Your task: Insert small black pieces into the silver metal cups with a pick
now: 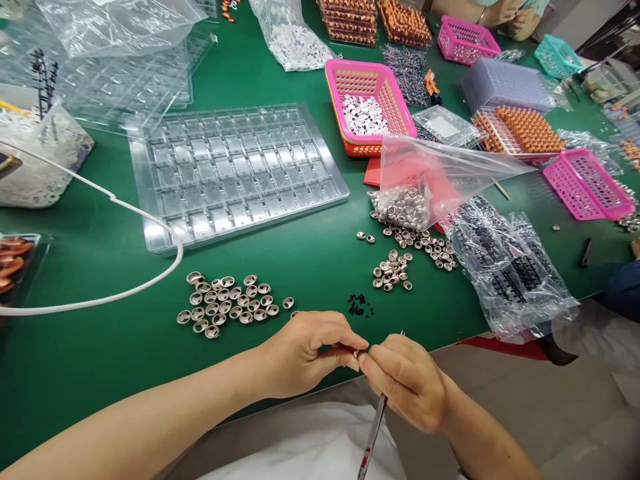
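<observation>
My left hand pinches a small silvery oval ring piece between thumb and fingertips, near the table's front edge. My right hand is closed around metal tweezers; their handle end points down toward my lap and a thin tip shows above the knuckles. The right fingertips meet the same ring piece, mostly hiding it. Just beyond my hands lie tiny black pieces. Loose silvery oval rings are spread to the left, and a smaller group of rings lies to the right.
A clear compartment tray lies mid-table. Behind it to the right, a pink basket holds white oval pieces. Plastic bags cover the right side. A white cable loops in from the left. Another person's hand shows at the far edge.
</observation>
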Demonstrator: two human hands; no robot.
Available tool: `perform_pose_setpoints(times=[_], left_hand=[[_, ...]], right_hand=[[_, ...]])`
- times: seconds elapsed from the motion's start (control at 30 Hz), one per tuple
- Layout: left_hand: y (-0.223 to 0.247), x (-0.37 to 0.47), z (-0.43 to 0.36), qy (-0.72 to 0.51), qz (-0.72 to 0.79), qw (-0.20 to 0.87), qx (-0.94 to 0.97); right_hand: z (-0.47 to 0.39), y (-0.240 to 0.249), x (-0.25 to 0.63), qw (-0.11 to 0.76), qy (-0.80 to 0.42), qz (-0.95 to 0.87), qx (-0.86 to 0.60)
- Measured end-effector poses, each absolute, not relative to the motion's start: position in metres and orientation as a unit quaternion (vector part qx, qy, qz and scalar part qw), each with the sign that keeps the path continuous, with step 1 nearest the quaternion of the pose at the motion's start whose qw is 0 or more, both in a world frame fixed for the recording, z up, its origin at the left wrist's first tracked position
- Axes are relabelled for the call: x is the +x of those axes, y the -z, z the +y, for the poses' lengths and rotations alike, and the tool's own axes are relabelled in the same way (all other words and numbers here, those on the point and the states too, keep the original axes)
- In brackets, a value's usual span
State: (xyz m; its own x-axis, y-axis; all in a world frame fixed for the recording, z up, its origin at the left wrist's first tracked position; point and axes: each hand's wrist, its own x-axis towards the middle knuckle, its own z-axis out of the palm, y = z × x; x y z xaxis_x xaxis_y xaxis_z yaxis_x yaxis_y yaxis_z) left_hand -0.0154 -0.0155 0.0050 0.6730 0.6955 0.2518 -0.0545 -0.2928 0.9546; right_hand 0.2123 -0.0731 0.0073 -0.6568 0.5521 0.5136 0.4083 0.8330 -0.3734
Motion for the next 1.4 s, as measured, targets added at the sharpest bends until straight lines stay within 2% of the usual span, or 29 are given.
perform_pose_setpoints(times=[0.13, 0.33, 0.53, 0.8, 0.93, 1.07, 1.17, 1.3, 1.4], left_hand=[[-0.007, -0.014, -0.017, -0.340, 0.231, 0.543, 0.732], [-0.006, -0.014, -0.018, -0.348, 0.247, 0.544, 0.723], [-0.005, -0.014, -0.015, -0.333, 0.258, 0.571, 0.704], [-0.003, -0.014, -0.012, -0.279, 0.319, 0.684, 0.595], [-0.005, -0.013, -0.011, -0.256, 0.333, 0.748, 0.513], [-0.008, -0.013, -0.011, -0.247, 0.344, 0.778, 0.464], [-0.008, -0.013, -0.011, -0.242, 0.348, 0.789, 0.445], [-0.008, -0.012, -0.011, -0.235, 0.356, 0.792, 0.436], [-0.008, -0.012, -0.010, -0.233, 0.355, 0.797, 0.430]], right_hand=[[-0.073, -0.002, 0.208, 0.357, -0.111, -0.889, -0.265], [-0.076, 0.006, 0.207, 0.360, -0.104, -0.885, -0.276], [-0.073, 0.002, 0.205, 0.350, -0.149, -0.872, -0.309], [-0.076, 0.012, 0.205, 0.357, -0.149, -0.845, -0.369], [-0.076, 0.002, 0.200, 0.416, -0.148, -0.803, -0.401], [-0.078, -0.004, 0.200, 0.465, -0.205, -0.727, -0.461], [-0.078, -0.001, 0.202, 0.529, -0.203, -0.658, -0.495], [-0.076, -0.001, 0.204, 0.600, -0.176, -0.602, -0.496], [-0.077, -0.005, 0.203, 0.629, -0.233, -0.570, -0.475]])
